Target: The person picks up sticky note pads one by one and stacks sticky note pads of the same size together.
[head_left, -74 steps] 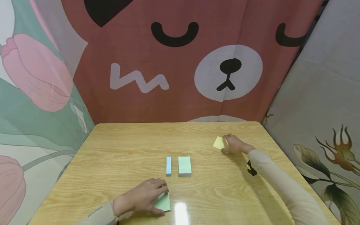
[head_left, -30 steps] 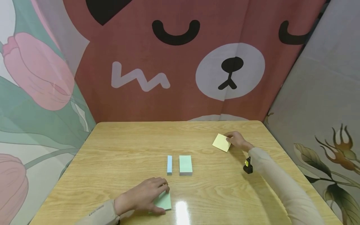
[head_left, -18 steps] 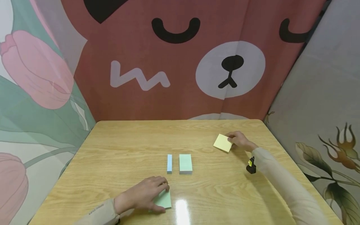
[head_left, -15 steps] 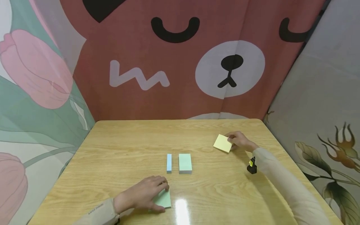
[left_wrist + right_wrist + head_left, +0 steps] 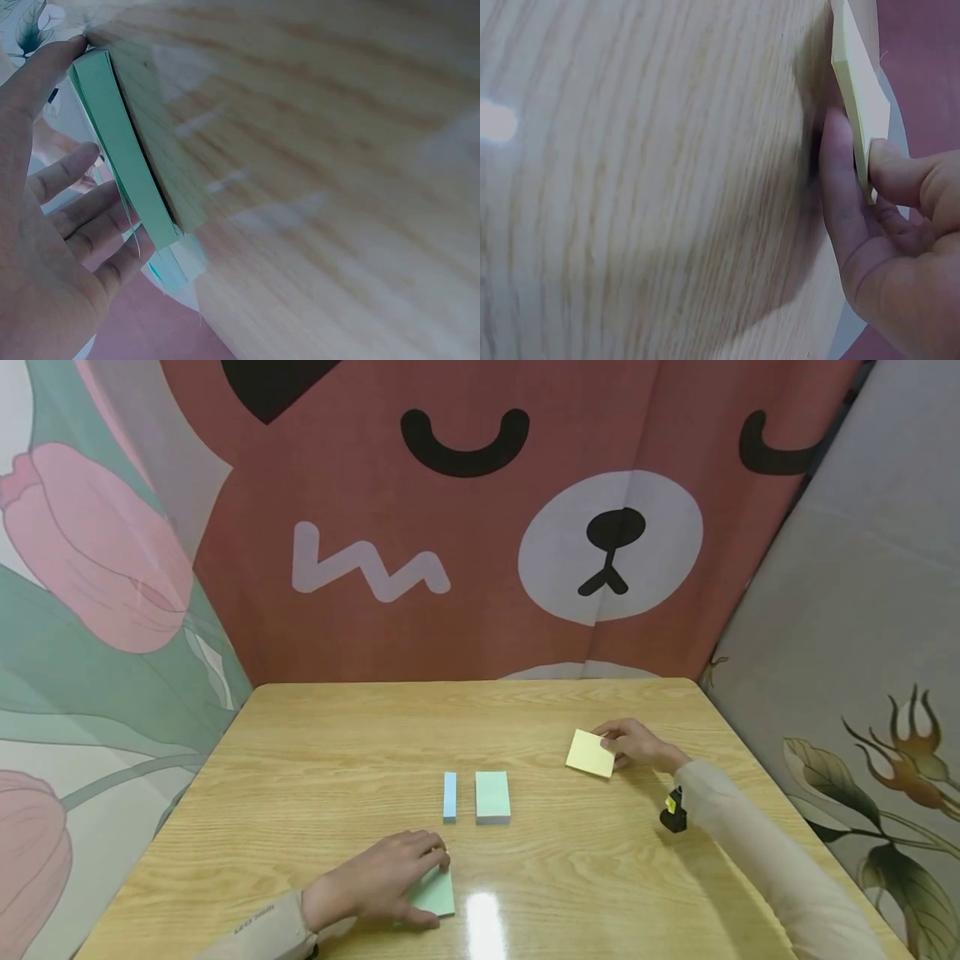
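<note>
My right hand (image 5: 634, 745) pinches a square yellow sticky note pad (image 5: 589, 754) by its right corner, at the table's far right. In the right wrist view the thumb lies on top of the yellow pad (image 5: 855, 82) and fingers are beneath; the pad is tilted, raised off the wood. My left hand (image 5: 390, 878) holds a green sticky note pad (image 5: 437, 895) at the front, partly covering it. The left wrist view shows the thumb at one end of that green pad (image 5: 124, 142) and the fingers curled along its side.
A narrow blue sticky note pad (image 5: 450, 797) stands mid-table, with a thick pale green sticky note pad (image 5: 492, 797) just right of it. The wooden table (image 5: 337, 735) is bordered by printed curtains. A small black device with yellow (image 5: 673, 811) hangs under the right wrist.
My right hand has taken hold of the yellow pad by its corner and lifted it, then drawn it slightly nearer and turned it. The left hand has stayed on the green pad.
</note>
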A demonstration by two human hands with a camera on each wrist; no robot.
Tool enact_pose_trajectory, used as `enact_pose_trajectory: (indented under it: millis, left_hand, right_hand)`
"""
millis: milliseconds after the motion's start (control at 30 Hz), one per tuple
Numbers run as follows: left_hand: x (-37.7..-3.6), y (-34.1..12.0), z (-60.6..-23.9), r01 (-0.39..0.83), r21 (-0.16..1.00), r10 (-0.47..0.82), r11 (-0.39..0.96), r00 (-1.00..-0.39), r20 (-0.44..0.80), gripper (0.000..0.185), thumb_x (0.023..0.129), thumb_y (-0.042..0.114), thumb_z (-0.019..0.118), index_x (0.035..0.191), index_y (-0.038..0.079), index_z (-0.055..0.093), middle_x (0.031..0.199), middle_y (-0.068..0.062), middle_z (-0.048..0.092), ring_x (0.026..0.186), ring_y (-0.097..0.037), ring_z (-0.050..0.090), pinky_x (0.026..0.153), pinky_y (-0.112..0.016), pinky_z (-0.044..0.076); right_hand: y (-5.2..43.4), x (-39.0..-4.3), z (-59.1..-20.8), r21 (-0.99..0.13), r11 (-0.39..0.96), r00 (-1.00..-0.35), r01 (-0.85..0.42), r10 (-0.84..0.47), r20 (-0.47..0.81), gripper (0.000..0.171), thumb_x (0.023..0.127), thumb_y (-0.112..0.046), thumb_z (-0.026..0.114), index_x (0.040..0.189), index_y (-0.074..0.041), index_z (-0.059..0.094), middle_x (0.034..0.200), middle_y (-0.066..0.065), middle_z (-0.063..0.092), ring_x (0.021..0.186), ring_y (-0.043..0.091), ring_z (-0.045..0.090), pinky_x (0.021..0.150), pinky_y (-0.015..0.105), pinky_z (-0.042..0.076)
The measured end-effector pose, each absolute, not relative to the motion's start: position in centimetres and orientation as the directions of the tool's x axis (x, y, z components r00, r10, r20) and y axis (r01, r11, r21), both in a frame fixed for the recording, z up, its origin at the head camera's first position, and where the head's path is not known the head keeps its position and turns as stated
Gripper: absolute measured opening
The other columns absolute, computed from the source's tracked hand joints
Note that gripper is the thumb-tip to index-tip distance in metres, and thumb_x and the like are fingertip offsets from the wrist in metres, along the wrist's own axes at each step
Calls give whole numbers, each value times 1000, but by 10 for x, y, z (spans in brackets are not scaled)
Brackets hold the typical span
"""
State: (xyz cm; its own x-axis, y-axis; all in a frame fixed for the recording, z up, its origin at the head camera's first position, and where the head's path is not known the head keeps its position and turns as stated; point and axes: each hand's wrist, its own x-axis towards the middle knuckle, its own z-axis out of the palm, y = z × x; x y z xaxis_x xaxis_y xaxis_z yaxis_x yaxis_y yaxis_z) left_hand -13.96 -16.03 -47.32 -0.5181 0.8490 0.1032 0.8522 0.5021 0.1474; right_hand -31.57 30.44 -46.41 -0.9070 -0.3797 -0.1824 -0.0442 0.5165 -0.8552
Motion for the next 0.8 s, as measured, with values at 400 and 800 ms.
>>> enact_pose_trajectory:
  millis: [400,800]
  left_hand:
    - [-141,-160,-474,862,137,855,488,-504,125,58,83,67,66,116,20,58,118,6,56,103,-8,53,87,-31,51]
    - [-141,-158,-474,860,141,853,491,-508,123,58,82,67,66,116,20,58,117,6,56,102,-7,53,87,-30,50]
  right_hand:
    - [296,-308,-466,-858,508,-876,-75,-445,-187,35,102,-4,50,134,12,52,104,21,58,80,23,62,67,39,59]
    - [284,-299,-467,-876,469,-848,-115,-506,-159,33,101,-4,53,131,11,55,104,22,56,78,21,57,65,39,59]
